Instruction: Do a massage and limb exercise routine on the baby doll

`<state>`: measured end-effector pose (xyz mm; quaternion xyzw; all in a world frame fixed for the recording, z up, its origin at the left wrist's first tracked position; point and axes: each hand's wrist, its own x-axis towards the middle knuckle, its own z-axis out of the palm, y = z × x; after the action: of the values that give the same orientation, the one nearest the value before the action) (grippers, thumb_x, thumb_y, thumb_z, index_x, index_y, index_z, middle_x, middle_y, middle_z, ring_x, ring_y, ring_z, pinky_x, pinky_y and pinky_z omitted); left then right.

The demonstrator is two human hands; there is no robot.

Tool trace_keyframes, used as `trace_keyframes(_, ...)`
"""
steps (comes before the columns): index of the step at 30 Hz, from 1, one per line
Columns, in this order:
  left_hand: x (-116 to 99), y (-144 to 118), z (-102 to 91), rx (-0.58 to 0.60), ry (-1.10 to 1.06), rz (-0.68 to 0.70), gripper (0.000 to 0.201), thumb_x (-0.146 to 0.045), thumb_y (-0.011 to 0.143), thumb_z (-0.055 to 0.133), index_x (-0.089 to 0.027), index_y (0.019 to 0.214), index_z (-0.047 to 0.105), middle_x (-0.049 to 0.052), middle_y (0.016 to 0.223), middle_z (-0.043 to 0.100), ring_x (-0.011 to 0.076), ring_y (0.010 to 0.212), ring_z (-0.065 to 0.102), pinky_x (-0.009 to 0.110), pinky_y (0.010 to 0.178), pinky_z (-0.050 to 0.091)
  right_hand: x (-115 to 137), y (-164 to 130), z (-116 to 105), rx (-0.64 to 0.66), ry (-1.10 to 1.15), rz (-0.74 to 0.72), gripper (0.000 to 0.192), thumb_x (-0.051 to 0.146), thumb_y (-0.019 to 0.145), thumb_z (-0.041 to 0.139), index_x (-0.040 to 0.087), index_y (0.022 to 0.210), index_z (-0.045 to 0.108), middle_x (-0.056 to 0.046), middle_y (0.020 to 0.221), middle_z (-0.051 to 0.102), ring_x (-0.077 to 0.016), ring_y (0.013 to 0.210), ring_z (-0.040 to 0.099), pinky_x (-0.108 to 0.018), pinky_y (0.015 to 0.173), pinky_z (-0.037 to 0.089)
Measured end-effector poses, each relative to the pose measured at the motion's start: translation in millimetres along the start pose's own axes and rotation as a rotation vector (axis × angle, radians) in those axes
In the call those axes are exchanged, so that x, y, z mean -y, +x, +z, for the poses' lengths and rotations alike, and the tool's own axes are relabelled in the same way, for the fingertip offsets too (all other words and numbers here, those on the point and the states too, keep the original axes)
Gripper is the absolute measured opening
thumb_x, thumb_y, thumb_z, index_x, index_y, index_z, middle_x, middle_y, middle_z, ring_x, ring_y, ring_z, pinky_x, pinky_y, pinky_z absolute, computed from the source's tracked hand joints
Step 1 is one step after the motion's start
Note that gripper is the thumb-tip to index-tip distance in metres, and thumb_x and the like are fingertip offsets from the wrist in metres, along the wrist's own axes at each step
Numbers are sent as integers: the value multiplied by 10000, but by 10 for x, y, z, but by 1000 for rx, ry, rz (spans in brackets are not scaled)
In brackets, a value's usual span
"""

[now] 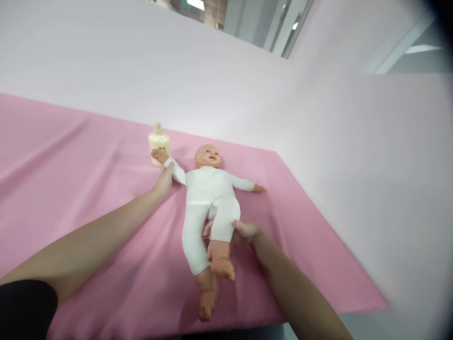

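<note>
A baby doll [210, 186] with a bald head and a white cloth body lies face up on a pink sheet. My left hand [164, 181] is closed around the doll's arm on the left side, near its wrist; most of the fingers are hidden behind the arm. My right hand [245, 231] wraps around the doll's leg on the right side, its thumb on top and its fingertips showing past the inner side. That leg is slightly raised and bent over the other one. The doll's other arm stretches out to the right, untouched.
A cream pump bottle [160, 141] with dark marks stands just behind the doll's held hand. The pink sheet [116, 165] is wrinkled and covers the table. White walls [212, 85] meet at the back and right, with a window-like opening [247, 21] above.
</note>
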<state>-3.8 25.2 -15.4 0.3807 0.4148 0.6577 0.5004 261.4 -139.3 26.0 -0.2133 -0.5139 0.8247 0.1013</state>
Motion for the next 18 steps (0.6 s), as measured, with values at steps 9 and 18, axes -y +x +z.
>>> trace_keyframes(9, -223, -244, 101, -62, -109, -211, 234, -261, 1063, 310, -179, 1086, 528, 98, 1164, 662, 217, 1182, 618, 369, 1027, 535, 46, -118, -250, -161, 7, 56, 975, 972, 785, 286, 127, 1115, 644, -220, 1009, 739, -306, 977, 749, -397, 819, 598)
trace_keyframes(18, -490, -754, 154, -87, -387, -506, 314, -235, 1055, 379, -168, 1254, 613, 93, 1167, 708, 171, 1001, 695, 304, 919, 586, 169, -50, -100, -311, -148, -105, 612, 686, 703, 806, 184, 1044, 721, -146, 928, 722, -312, 911, 763, -410, 757, 636)
